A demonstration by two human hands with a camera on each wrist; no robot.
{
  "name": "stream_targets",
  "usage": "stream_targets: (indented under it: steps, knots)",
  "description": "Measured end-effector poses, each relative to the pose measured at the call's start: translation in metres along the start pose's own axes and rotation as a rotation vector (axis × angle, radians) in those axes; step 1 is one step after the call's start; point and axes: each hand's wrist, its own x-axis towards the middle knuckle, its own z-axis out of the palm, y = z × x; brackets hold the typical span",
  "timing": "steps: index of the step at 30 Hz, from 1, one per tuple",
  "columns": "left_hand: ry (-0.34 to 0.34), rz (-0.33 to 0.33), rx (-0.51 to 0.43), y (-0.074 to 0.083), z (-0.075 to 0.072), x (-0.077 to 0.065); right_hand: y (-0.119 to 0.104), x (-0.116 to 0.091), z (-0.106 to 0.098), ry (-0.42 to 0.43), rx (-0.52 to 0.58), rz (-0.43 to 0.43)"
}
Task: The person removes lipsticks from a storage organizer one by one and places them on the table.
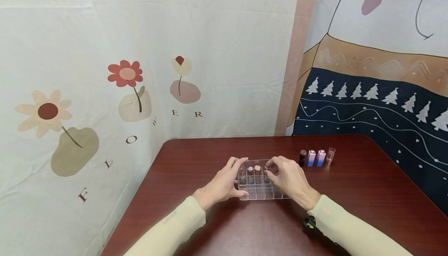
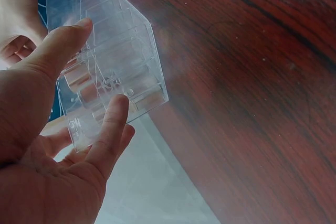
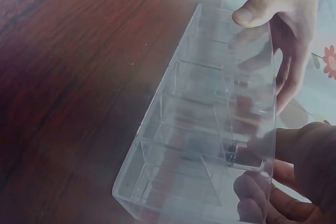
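A clear plastic lipstick organizer (image 1: 260, 193) with small compartments rests on the table. My left hand (image 1: 222, 184) grips its left end, thumb at the front edge and fingers round the back; the left wrist view also shows this grip. In the back row, three lipsticks (image 1: 258, 175) stand upright from the left end. Beside them, my right hand (image 1: 290, 178) pinches the top of a lipstick (image 1: 267, 168) at a back-row compartment. The right wrist view shows it through the clear wall, partly hidden by fingers and blurred. Front compartments (image 3: 199, 72) hold nothing visible.
On the table (image 1: 196, 151), right of the organizer, stand a black lipstick (image 1: 302, 158), two pink-and-blue lipsticks (image 1: 311, 158) and a clear-capped tube (image 1: 330, 156) in a row. Behind the table hang a flower-print cloth (image 1: 227, 53) and a dark tree-print cloth (image 1: 350, 108).
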Motion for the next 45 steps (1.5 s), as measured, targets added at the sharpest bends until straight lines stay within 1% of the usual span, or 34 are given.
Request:
stream_targets:
  steps: [4, 7, 11, 19, 29, 36, 45]
  knots:
    - [-0.003, -0.001, -0.008, 0.0, 0.0, 0.0, 0.0, 0.0, -0.004, 0.01, 0.023, -0.014]
    - [-0.006, 0.0, -0.027, 0.0, 0.0, 0.0, -0.001, 0.0, -0.007, 0.01, 0.042, -0.005]
    - [-0.006, 0.001, -0.028, -0.001, 0.0, 0.0, -0.002, 0.001, -0.011, 0.015, 0.062, 0.001]
    - [-0.002, 0.0, -0.004, -0.001, 0.001, -0.001, -0.004, 0.002, -0.018, 0.068, 0.084, -0.056]
    - [0.001, -0.006, -0.005, -0.001, 0.001, 0.0, -0.004, 0.005, -0.026, 0.122, 0.107, -0.108]
    - [0.002, -0.01, -0.011, 0.0, 0.002, 0.0, -0.003, 0.006, -0.03, 0.147, 0.151, -0.123]
    - [-0.001, -0.012, -0.007, 0.0, 0.001, 0.0, -0.001, 0.006, -0.036, 0.176, 0.141, -0.126]
